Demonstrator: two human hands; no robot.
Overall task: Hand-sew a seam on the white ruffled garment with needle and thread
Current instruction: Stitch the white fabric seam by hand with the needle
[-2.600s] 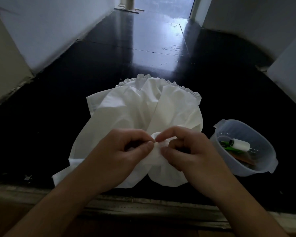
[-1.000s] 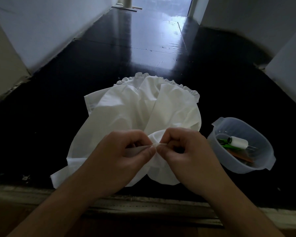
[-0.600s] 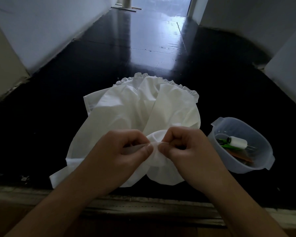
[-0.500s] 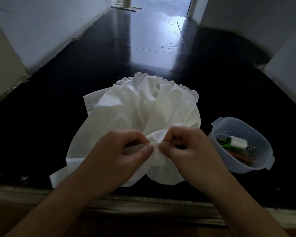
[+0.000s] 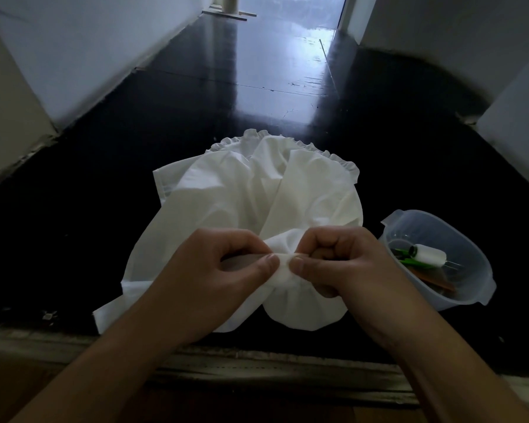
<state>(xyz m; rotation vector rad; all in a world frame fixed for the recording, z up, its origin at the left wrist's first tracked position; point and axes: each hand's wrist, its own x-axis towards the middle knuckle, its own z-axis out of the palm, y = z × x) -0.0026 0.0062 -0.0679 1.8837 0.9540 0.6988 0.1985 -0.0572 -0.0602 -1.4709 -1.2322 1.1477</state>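
1. Since the earlier frames the two hands have crept closer, so the thumbs now almost meet over a small gathered fold; the cloth and the tub have not shifted.
2. The left hand (image 5: 226, 270), on the near left part of the garment (image 5: 257, 203), pinches the fold between thumb and curled fingers.
3. The garment lies spread on the dark floor (image 5: 104, 178), ruffled edge on its far side, near edge lifted into both hands.
4. The right hand (image 5: 342, 264) pinches the same fold from the garment's right side; a needle is likely between these fingers, but I cannot tell.
5. The fold runs left to right between the thumbs, so I judge the next stitch travels along that line, the right hand driving.
6. Right of the garment, apart from it, a clear tub (image 5: 483, 279) holds a white thread spool (image 5: 429, 257).
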